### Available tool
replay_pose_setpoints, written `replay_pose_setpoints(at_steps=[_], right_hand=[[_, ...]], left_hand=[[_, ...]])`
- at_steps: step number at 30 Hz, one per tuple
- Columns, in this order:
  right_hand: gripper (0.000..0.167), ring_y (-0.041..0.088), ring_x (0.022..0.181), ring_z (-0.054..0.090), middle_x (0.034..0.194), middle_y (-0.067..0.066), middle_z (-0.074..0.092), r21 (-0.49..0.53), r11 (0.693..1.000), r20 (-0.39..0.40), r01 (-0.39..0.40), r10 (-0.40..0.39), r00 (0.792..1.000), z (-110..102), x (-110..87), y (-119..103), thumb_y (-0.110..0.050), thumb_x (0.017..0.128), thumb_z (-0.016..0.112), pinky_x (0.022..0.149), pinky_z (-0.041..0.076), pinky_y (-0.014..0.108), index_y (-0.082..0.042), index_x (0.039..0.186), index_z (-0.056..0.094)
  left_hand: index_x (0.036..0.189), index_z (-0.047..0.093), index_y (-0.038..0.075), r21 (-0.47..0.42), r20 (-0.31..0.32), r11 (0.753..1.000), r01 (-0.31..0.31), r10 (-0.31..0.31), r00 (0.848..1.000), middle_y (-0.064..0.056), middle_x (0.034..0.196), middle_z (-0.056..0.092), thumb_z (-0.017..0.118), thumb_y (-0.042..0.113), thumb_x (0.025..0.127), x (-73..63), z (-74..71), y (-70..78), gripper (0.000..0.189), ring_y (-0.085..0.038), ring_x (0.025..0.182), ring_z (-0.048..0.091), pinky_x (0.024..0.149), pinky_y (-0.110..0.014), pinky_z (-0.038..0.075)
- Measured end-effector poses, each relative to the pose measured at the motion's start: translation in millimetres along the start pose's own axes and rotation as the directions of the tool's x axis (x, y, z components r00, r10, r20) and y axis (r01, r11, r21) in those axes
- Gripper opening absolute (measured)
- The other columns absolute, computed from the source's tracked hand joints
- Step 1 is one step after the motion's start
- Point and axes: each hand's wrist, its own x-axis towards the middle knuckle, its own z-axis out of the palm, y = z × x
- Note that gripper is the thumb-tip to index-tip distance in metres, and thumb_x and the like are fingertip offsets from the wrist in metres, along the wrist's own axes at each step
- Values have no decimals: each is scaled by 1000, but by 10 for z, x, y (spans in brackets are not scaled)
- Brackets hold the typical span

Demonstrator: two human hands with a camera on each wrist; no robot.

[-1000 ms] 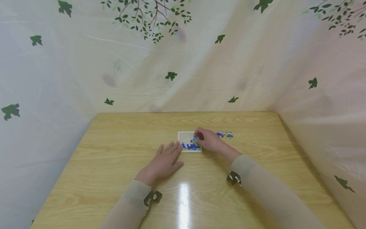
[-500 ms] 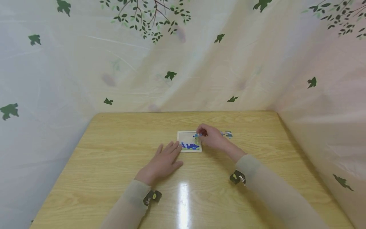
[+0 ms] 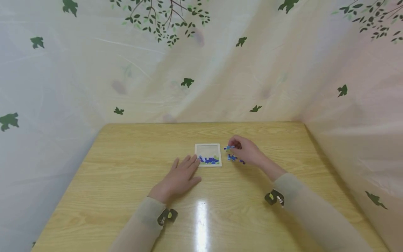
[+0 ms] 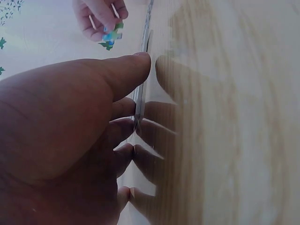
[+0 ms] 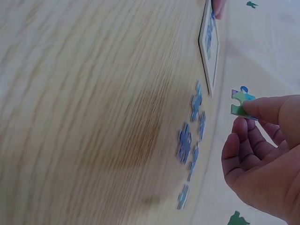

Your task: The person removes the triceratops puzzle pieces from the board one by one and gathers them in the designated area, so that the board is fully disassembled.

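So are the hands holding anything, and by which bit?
The right hand pinches a puzzle piece by one edge, between thumb and fingers. The left hand grips nothing.

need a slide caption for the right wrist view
A right hand pinches a puzzle piece near loose pieces and a white frame on the table.

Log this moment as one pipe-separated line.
left hand: touching puzzle tray | right hand: pinching jigsaw piece | puzzle tray: partly filled | loose jigsaw pieces: on table beside puzzle tray
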Motion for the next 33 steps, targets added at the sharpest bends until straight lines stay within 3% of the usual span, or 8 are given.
replay_pose_setpoints(at_steps=[13, 23, 33], right_hand=[[18, 31, 112, 66, 119, 13, 72, -7, 999, -32, -51, 50, 998, -203, -222, 261, -6, 108, 68, 99, 59, 50, -3, 126, 69], [23, 36, 117, 67, 124, 18, 72, -2, 999, -23, -44, 44, 999, -358, -382, 481, -4, 108, 67, 104, 58, 56, 1, 130, 68], [15, 37, 120, 65, 123, 18, 72, -4, 998, 14, -70, 70, 997, -459, -469, 575, -5, 108, 67, 109, 54, 60, -1, 123, 70]], left_hand=[[176, 28, 11, 5, -7, 1000, -17, 17, 1000, -8, 183, 16, 50, 53, 116, 3, 7, -14, 76, -33, 169, 11, 135, -62, -1], [176, 28, 11, 1, -7, 1000, -14, 14, 1000, -7, 184, 16, 50, 52, 116, 0, 18, -14, 76, -32, 170, 11, 135, -62, -1], [175, 31, 10, -3, -20, 1000, -16, 16, 1000, -9, 183, 18, 51, 49, 116, -7, 12, -2, 73, -34, 169, 12, 135, -62, 0]])
